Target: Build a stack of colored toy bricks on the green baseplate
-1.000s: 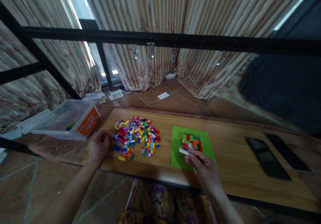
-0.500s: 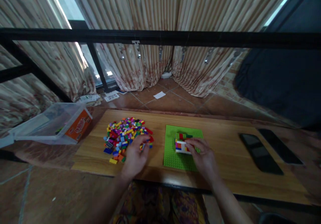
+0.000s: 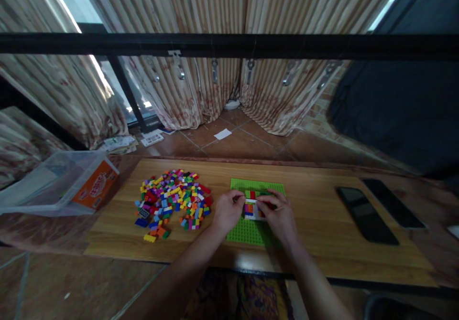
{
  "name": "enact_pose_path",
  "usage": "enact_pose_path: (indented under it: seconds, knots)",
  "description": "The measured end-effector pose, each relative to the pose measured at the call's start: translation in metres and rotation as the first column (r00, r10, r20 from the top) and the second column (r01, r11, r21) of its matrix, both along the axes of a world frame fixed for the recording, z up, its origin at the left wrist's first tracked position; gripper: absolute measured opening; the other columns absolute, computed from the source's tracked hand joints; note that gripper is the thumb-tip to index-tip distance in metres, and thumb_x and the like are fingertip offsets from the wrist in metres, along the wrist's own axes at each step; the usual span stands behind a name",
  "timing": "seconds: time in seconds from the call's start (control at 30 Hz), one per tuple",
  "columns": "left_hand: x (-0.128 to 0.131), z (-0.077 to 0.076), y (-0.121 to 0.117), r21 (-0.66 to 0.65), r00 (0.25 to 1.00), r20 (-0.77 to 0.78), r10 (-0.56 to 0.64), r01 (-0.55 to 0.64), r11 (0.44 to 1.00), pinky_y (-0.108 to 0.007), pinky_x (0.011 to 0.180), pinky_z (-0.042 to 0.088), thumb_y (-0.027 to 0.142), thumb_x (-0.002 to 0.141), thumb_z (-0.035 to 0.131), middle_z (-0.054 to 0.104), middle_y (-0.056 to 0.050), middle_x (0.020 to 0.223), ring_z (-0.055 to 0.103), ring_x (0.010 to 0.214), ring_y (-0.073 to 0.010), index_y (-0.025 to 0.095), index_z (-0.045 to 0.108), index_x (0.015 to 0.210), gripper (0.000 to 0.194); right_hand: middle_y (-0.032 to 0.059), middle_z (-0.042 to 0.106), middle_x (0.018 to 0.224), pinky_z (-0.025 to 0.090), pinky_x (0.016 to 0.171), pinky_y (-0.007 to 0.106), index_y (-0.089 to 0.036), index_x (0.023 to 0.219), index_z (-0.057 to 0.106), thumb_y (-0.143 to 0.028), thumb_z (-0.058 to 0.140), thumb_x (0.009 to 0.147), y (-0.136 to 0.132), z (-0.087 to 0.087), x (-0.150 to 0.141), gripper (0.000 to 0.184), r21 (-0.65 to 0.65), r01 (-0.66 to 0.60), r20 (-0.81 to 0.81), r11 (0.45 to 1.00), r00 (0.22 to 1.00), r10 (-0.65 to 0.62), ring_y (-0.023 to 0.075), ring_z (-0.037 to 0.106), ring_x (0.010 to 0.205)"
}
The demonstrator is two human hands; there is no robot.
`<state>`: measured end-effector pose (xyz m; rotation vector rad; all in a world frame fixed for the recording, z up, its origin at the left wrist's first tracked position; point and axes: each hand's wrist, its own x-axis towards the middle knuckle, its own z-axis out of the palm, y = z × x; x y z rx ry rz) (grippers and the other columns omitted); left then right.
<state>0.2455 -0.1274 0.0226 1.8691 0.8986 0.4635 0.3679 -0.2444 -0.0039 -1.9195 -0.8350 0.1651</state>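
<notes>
Head view: between the left hand (image 3: pixel 228 211) and the right hand (image 3: pixel 280 216), a white strip (image 3: pixel 250 200) is pinched at its ends, at the block build (image 3: pixel 248 210) on the green baseplate (image 3: pixel 238 234); whether it is seated cannot be told. It is best kept level and pressed evenly from both ends, with the baseplate held flat on the counter (image 3: pixel 322 258), beside the loose bricks (image 3: pixel 174 198).

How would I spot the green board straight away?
Find the long wooden table. Between its heap of small multicoloured plastic bricks and a flat black rectangular slab lies the thin green plastic board. It alone is a broad sheet covered in studs.
</notes>
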Motion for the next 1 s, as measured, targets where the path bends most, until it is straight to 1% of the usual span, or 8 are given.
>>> enact_pose_path:
  seconds: [0.1,0.2,0.3,0.4,0.53,0.63,0.9,1.0]
  knots:
    - [0.003,0.004,0.000,0.004,0.999,-0.044,0.020,-0.020,1.000,-0.031,0.075,0.049,0.023,0.082,0.057,0.074,-0.005,0.087,0.067,0.080,-0.0184,0.022,0.072,0.087,0.016,0.0100,0.065,0.114,0.042,0.099,0.047,-0.022,0.085,0.075,-0.039,0.067,0.073,0.001,0.000,0.002,0.023,0.013,0.053,-0.083,0.999,0.995,-0.052,0.0257,0.058,0.107]
    - [0.005,0.006,-0.001,0.006,0.995,-0.091,0.032,-0.032,0.999,-0.032,0.076,0.049,0.024,0.082,0.059,0.075,-0.007,0.089,0.067,0.081,-0.0192,0.022,0.073,0.089,0.016,0.0083,0.068,0.107,0.044,0.097,0.045,-0.021,0.092,0.074,-0.040,0.069,0.071,-0.001,0.003,0.004,0.029,0.024,0.042,-0.117,0.999,0.992,-0.039,0.0239,0.061,0.100]
    - [0.006,0.008,-0.002,0.016,0.991,-0.132,0.039,-0.037,0.999,-0.031,0.076,0.048,0.024,0.083,0.058,0.075,-0.007,0.091,0.067,0.081,-0.0188,0.020,0.073,0.092,0.018,0.0083,0.069,0.108,0.048,0.092,0.043,-0.020,0.103,0.072,-0.043,0.066,0.073,-0.004,0.004,0.006,0.038,0.020,0.056,-0.187,0.998,0.981,-0.052,0.0238,0.063,0.098]
    - [0.007,0.011,-0.005,0.042,0.985,-0.162,0.065,-0.059,0.997,-0.027,0.075,0.048,0.023,0.084,0.057,0.075,-0.005,0.091,0.067,0.081,-0.0165,0.020,0.073,0.093,0.019,0.0082,0.070,0.108,0.049,0.089,0.042,-0.020,0.108,0.070,-0.045,0.063,0.074,-0.003,0.003,0.008,0.042,-0.018,0.076,-0.231,0.997,0.970,-0.078,0.0238,0.064,0.096]
    - [0.009,0.017,-0.009,0.063,0.970,-0.221,0.097,-0.085,0.994,-0.024,0.072,0.048,0.023,0.084,0.057,0.075,-0.003,0.089,0.067,0.080,-0.0151,0.020,0.074,0.093,0.020,0.0087,0.070,0.109,0.050,0.088,0.041,-0.020,0.108,0.070,-0.045,0.063,0.073,0.002,0.001,0.009,0.044,-0.064,0.052,-0.207,0.997,0.976,-0.064,0.0244,0.065,0.095]
    - [0.010,0.020,-0.010,0.061,0.965,-0.238,0.114,-0.102,0.993,-0.024,0.070,0.048,0.023,0.084,0.057,0.075,-0.003,0.089,0.067,0.079,-0.0155,0.020,0.074,0.093,0.020,0.0086,0.071,0.108,0.051,0.087,0.041,-0.020,0.106,0.071,-0.045,0.063,0.072,0.006,0.001,0.008,0.043,-0.086,0.071,-0.201,0.994,0.976,-0.087,0.0244,0.066,0.094]
    - [0.014,0.012,-0.003,-0.040,0.962,-0.242,0.129,-0.143,0.989,-0.024,0.067,0.048,0.021,0.078,0.061,0.076,-0.003,0.085,0.068,0.079,-0.0169,0.020,0.076,0.088,0.018,0.0078,0.073,0.102,0.053,0.081,0.038,-0.020,0.101,0.073,-0.043,0.066,0.067,0.008,0.002,0.008,0.042,-0.085,0.103,-0.252,0.991,0.960,-0.122,0.0226,0.067,0.085]
    - [0.014,0.014,-0.002,-0.042,0.962,-0.241,0.129,-0.143,0.989,-0.025,0.068,0.048,0.022,0.078,0.061,0.075,-0.004,0.086,0.068,0.078,-0.0172,0.020,0.076,0.088,0.018,0.0067,0.073,0.100,0.053,0.082,0.039,-0.020,0.098,0.074,-0.044,0.068,0.065,0.008,0.000,0.010,0.041,-0.073,0.103,-0.263,0.992,0.957,-0.118,0.0225,0.068,0.085]
